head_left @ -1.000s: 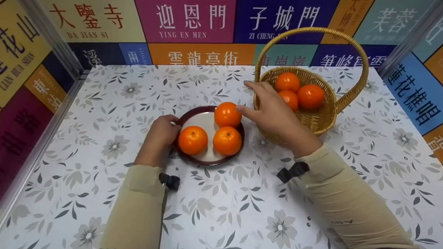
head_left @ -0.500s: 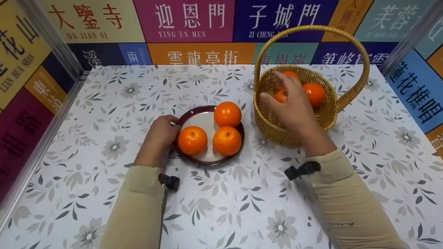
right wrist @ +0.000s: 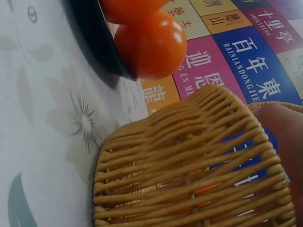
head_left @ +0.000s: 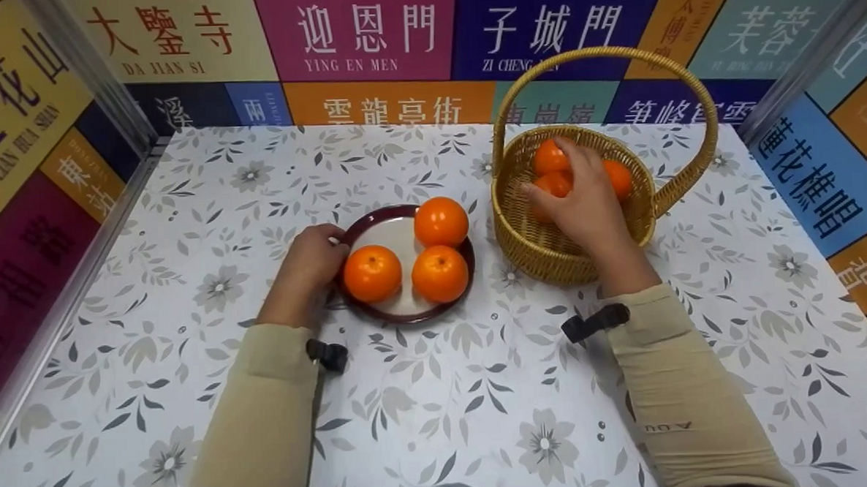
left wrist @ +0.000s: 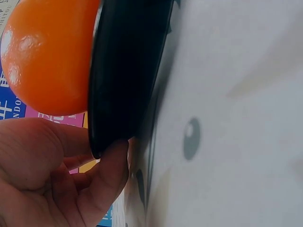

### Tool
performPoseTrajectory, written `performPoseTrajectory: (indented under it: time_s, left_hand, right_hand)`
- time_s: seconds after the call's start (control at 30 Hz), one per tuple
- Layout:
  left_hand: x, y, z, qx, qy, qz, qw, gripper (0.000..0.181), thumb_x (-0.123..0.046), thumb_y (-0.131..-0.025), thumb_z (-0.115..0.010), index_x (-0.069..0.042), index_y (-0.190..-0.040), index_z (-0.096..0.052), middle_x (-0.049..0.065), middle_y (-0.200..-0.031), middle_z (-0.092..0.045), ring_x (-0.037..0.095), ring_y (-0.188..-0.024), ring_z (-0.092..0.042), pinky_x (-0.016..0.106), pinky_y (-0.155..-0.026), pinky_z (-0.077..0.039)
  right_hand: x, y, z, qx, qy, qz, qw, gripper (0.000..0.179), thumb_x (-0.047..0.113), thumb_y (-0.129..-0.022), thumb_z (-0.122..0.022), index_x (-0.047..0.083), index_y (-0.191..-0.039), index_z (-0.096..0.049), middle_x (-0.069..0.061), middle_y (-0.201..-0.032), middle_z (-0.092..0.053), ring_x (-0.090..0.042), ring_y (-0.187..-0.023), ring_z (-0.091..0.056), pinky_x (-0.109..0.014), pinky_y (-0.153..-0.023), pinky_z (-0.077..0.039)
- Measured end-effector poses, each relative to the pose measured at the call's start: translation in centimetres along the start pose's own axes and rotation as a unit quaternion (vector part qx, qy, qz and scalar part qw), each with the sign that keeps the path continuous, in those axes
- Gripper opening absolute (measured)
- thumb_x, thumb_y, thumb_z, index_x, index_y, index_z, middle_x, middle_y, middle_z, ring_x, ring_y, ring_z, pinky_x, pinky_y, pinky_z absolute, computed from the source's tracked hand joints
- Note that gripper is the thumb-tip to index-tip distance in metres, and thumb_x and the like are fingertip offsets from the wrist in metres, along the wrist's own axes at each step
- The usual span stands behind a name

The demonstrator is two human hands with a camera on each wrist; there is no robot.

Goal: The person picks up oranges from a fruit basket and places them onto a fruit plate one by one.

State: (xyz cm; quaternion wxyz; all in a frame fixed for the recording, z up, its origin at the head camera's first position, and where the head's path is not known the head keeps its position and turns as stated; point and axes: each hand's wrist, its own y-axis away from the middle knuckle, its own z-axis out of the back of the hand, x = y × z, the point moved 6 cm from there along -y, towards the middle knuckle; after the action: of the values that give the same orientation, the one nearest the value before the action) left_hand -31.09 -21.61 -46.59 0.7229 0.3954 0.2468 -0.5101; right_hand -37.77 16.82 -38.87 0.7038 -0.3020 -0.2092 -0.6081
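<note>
Wall panels (head_left: 366,34) at the back and sides, coloured blocks with lettering. In front, the table (head_left: 427,434), white cover with grey leaf/flower print.

Wicker basket (head_left: 540,257) upright on the table, person's right, tall handle arching over it. Beige sleeves (head_left: 254,412) reach in from the near edge.

Plate (head_left: 407,319) just left of the basket, narrow gap between: dark red rim, pale middle, dark outside in the wrist views. It carries three oranges.

Left hand (head_left: 313,254) at the plate's left edge, pinching the rim: thumb against the underside, fingers over the edge, per left wrist. Can't tell if the rim is raised.

Right hand (head_left: 589,204) inside the basket, thumb and fingers spread moderately wide around the front basket orange (head_left: 557,183). That orange lies between thumb and fingers, partly hidden. Can't tell whether the grip has closed on it; right wrist mostly shows weave.

Other basket oranges: back orange (head_left: 549,156), beyond the front one, near the fingertips; side orange (head_left: 618,178), to the right, partly behind the hand.

On the plate: left orange (head_left: 373,274) nearest the left hand; far orange (head_left: 441,222) and near orange (head_left: 440,274) on the basket side.

Black strap (head_left: 329,356) on the left wrist, matching one on the right.
</note>
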Motion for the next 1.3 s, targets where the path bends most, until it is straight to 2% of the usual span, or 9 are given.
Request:
performPoseTrajectory:
  time_s: [0.1,0.33,0.57,0.67,0.87,1.07,1.3]
  left_hand:
    - [0.0,-0.1,0.1,-0.002,-0.015,-0.013,0.9998,0.029,-0.011,-0.1,-0.054,-0.004,-0.125,-0.066,0.015,-0.117,-0.064,0.03,-0.104,-0.056,0.037,-0.091,-0.047]
    - [0.0,-0.1,0.1,0.0,-0.008,-0.001,1.0,0.026,-0.012,-0.101,-0.054,-0.006,-0.123,-0.066,0.015,-0.121,-0.062,0.03,-0.106,-0.056,0.038,-0.092,-0.048]
    - [-0.3,0.0,0.1,0.002,-0.005,0.002,1.0,0.025,-0.012,-0.101,-0.053,-0.006,-0.122,-0.066,0.014,-0.121,-0.063,0.03,-0.103,-0.058,0.036,-0.087,-0.05]
    - [-0.3,0.1,0.0,0.001,-0.006,0.003,1.0,0.025,-0.012,-0.101,-0.053,-0.006,-0.121,-0.066,0.014,-0.12,-0.063,0.029,-0.102,-0.058,0.035,-0.085,-0.05]
    - [-0.1,0.1,-0.1,0.003,0.022,0.019,0.9996,0.026,-0.011,-0.101,-0.053,-0.007,-0.123,-0.065,0.013,-0.122,-0.062,0.029,-0.102,-0.058,0.034,-0.083,-0.05]
    - [-0.2,0.2,0.0,-0.004,0.001,-0.006,1.0,0.026,-0.012,-0.1,-0.053,-0.005,-0.122,-0.067,0.013,-0.119,-0.063,0.029,-0.101,-0.057,0.033,-0.082,-0.049]
    - [0.1,0.2,-0.1,0.004,0.006,0.003,1.0,0.027,-0.012,-0.1,-0.053,-0.006,-0.122,-0.066,0.014,-0.117,-0.063,0.03,-0.101,-0.057,0.035,-0.085,-0.05]
  right_hand:
    - [-0.6,-0.2,-0.2,0.004,0.014,-0.004,0.9999,0.093,0.057,-0.087,-0.077,0.024,-0.162,-0.034,-0.014,-0.165,-0.031,-0.041,-0.147,-0.04,-0.062,-0.12,-0.034]
    - [-1.7,-0.3,-0.8,0.052,0.04,-0.03,0.9974,0.1,0.062,-0.086,-0.075,0.023,-0.165,-0.026,-0.018,-0.169,-0.021,-0.046,-0.149,-0.035,-0.066,-0.12,-0.031]
    - [-2.3,-0.4,-1.2,0.092,0.059,-0.056,0.9924,0.102,0.059,-0.088,-0.075,0.024,-0.167,-0.021,-0.023,-0.171,-0.012,-0.051,-0.149,-0.033,-0.07,-0.116,-0.033]
    - [-2.6,-0.5,-1.3,0.102,0.062,-0.063,0.9908,0.101,0.057,-0.089,-0.075,0.023,-0.167,-0.021,-0.024,-0.171,-0.013,-0.05,-0.149,-0.033,-0.071,-0.116,-0.032]
    - [-3.0,-0.5,-1.5,0.108,0.063,-0.064,0.9901,0.092,0.047,-0.091,-0.077,0.017,-0.164,-0.03,-0.027,-0.167,-0.02,-0.051,-0.147,-0.036,-0.07,-0.117,-0.032]
    - [-2.8,-0.6,-1.5,0.104,0.063,-0.053,0.9912,0.079,0.028,-0.092,-0.078,0.015,-0.159,-0.038,-0.029,-0.159,-0.031,-0.049,-0.141,-0.043,-0.068,-0.116,-0.035]
    - [-2.9,-0.5,-1.8,0.118,0.062,-0.072,0.9884,0.078,0.027,-0.093,-0.077,0.018,-0.159,-0.036,-0.029,-0.16,-0.028,-0.049,-0.14,-0.043,-0.07,-0.115,-0.035]
